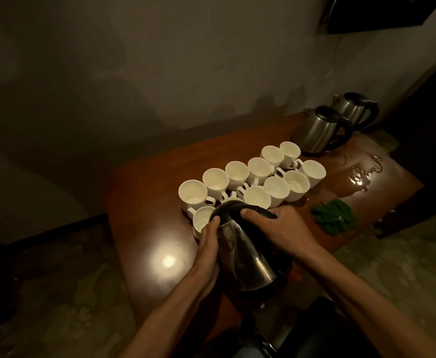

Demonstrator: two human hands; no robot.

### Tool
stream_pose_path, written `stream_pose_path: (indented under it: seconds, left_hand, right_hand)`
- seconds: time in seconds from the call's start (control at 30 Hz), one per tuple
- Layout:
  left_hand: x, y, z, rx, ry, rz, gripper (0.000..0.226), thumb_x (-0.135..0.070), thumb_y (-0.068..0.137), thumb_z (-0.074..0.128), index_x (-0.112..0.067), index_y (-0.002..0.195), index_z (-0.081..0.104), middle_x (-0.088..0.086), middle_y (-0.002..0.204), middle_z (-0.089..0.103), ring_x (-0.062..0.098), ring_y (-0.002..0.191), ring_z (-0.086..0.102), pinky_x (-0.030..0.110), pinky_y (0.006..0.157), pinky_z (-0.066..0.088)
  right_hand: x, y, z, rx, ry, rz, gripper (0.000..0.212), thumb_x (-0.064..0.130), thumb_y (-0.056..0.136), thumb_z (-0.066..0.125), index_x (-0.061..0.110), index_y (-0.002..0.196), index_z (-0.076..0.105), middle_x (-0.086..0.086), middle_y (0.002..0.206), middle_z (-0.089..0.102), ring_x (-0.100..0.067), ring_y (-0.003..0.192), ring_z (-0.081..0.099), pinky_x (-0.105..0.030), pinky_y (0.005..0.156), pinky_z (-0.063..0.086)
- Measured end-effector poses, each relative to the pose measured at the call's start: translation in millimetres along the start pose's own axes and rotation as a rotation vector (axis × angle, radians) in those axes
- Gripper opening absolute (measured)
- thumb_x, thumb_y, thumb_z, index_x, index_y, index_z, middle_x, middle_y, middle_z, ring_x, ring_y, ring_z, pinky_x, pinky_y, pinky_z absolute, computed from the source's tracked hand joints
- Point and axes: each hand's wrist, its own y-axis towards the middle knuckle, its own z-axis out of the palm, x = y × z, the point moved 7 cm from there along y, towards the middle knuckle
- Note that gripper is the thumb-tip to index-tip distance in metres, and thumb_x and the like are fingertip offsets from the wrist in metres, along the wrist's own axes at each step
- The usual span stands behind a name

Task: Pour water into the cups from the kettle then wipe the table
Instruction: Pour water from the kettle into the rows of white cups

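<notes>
I hold a steel kettle [248, 257] with a black lid, tilted forward over the nearest white cups. My right hand [281, 226] grips its black handle. My left hand [209, 241] lies flat against the kettle's left side, near the spout. The spout hangs over a cup [201, 219] at the near left of the group; a second cup behind the kettle's top is mostly hidden. Several white cups [259, 167] stand in two rows across the brown wooden table [147, 215]. A green cloth [333, 218] lies crumpled to the right of the cups.
Two more steel kettles [320, 131] [355, 109] stand at the table's far right corner. A puddle of spilled water [361, 177] shines on the table's right side, beyond the cloth. A wall runs behind the table. Patterned floor surrounds it.
</notes>
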Motion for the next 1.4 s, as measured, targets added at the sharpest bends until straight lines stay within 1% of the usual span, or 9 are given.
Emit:
stream_pose_path:
  seconds: [0.1, 0.33, 0.5, 0.93, 1.0, 1.17, 1.23, 1.33, 1.4]
  left_hand:
    - [0.5, 3.9, 0.8, -0.01, -0.043, 0.003, 0.097, -0.078, 0.056, 0.067, -0.031, 0.139, 0.051, 0.006, 0.128, 0.067, 0.028, 0.117, 0.064, 0.051, 0.103, 0.051]
    - [2.5, 4.6, 2.2, 0.063, -0.07, 0.049, 0.09, -0.076, 0.066, 0.064, -0.035, 0.144, 0.045, 0.004, 0.133, 0.064, 0.024, 0.122, 0.061, 0.051, 0.106, 0.048]
    - [5.9, 4.1, -0.6, 0.039, -0.09, 0.03, 0.079, -0.071, 0.076, 0.064, -0.036, 0.144, 0.043, 0.005, 0.133, 0.062, 0.026, 0.121, 0.06, 0.053, 0.106, 0.048]
    - [2.7, 7.5, -6.0, 0.045, -0.125, 0.006, 0.092, -0.068, 0.069, 0.068, -0.036, 0.15, 0.037, 0.006, 0.138, 0.059, 0.028, 0.124, 0.058, 0.053, 0.108, 0.046]
    - [1.5, 6.2, -6.4, 0.042, -0.111, 0.001, 0.088, -0.068, 0.073, 0.069, -0.036, 0.149, 0.037, 0.007, 0.138, 0.058, 0.028, 0.124, 0.057, 0.053, 0.109, 0.045]
    - [-1.4, 2.7, -6.5, 0.064, -0.072, 0.011, 0.061, -0.058, 0.093, 0.054, -0.035, 0.146, 0.037, 0.004, 0.134, 0.06, 0.026, 0.123, 0.058, 0.05, 0.107, 0.047]
    - [-1.2, 1.9, -6.7, 0.069, -0.033, 0.007, 0.076, -0.067, 0.087, 0.057, -0.035, 0.151, 0.032, 0.005, 0.141, 0.055, 0.026, 0.127, 0.054, 0.049, 0.108, 0.046]
    - [-0.4, -0.1, -4.1, 0.1, 0.008, 0.01, 0.116, -0.086, 0.055, 0.064, -0.039, 0.154, 0.026, 0.002, 0.149, 0.048, 0.025, 0.132, 0.05, 0.05, 0.111, 0.043]
    - [-0.5, 0.4, -3.9, 0.088, 0.015, 0.018, 0.123, -0.089, 0.048, 0.066, -0.038, 0.154, 0.027, 0.002, 0.15, 0.048, 0.024, 0.132, 0.05, 0.049, 0.112, 0.042]
  right_hand:
    - [6.4, 0.1, -2.1, -0.015, -0.025, 0.004, 0.041, 0.055, 0.082, 0.072, 0.014, 0.074, 0.071, -0.001, 0.066, 0.073, -0.011, 0.054, 0.067, -0.021, 0.048, 0.047]
    - [16.1, 3.8, -1.9, -0.015, -0.115, 0.002, 0.038, 0.052, 0.084, 0.069, 0.015, 0.075, 0.068, 0.001, 0.065, 0.07, -0.005, 0.049, 0.063, -0.014, 0.042, 0.04]
    - [18.5, 6.4, 2.8, -0.008, -0.148, -0.008, 0.037, 0.048, 0.086, 0.069, 0.014, 0.073, 0.066, 0.002, 0.06, 0.067, 0.0, 0.039, 0.059, -0.01, 0.037, 0.037]
    - [17.3, 11.3, 8.7, -0.012, -0.156, -0.009, 0.04, 0.05, 0.085, 0.068, 0.012, 0.073, 0.07, 0.0, 0.057, 0.069, -0.006, 0.042, 0.061, -0.014, 0.039, 0.041]
    - [15.8, 12.4, 8.3, -0.014, -0.155, 0.0, 0.04, 0.051, 0.085, 0.068, 0.012, 0.073, 0.07, -0.001, 0.058, 0.069, -0.007, 0.043, 0.061, -0.014, 0.039, 0.042]
    - [12.3, 14.1, 9.2, -0.01, -0.131, -0.003, 0.04, 0.05, 0.085, 0.07, 0.011, 0.077, 0.071, -0.002, 0.063, 0.07, -0.01, 0.049, 0.064, -0.018, 0.044, 0.043]
    - [10.6, 13.7, 9.0, -0.005, -0.103, -0.02, 0.039, 0.05, 0.085, 0.069, 0.011, 0.079, 0.073, -0.003, 0.066, 0.072, -0.017, 0.057, 0.069, -0.022, 0.05, 0.047]
    - [5.7, 12.8, 7.5, -0.008, -0.068, -0.046, 0.038, 0.048, 0.086, 0.068, 0.011, 0.078, 0.074, -0.005, 0.068, 0.073, -0.024, 0.063, 0.071, -0.026, 0.054, 0.05]
    - [1.4, 11.5, 5.8, -0.013, -0.042, -0.05, 0.039, 0.048, 0.086, 0.068, 0.011, 0.077, 0.075, -0.006, 0.068, 0.074, -0.027, 0.065, 0.072, -0.028, 0.056, 0.05]
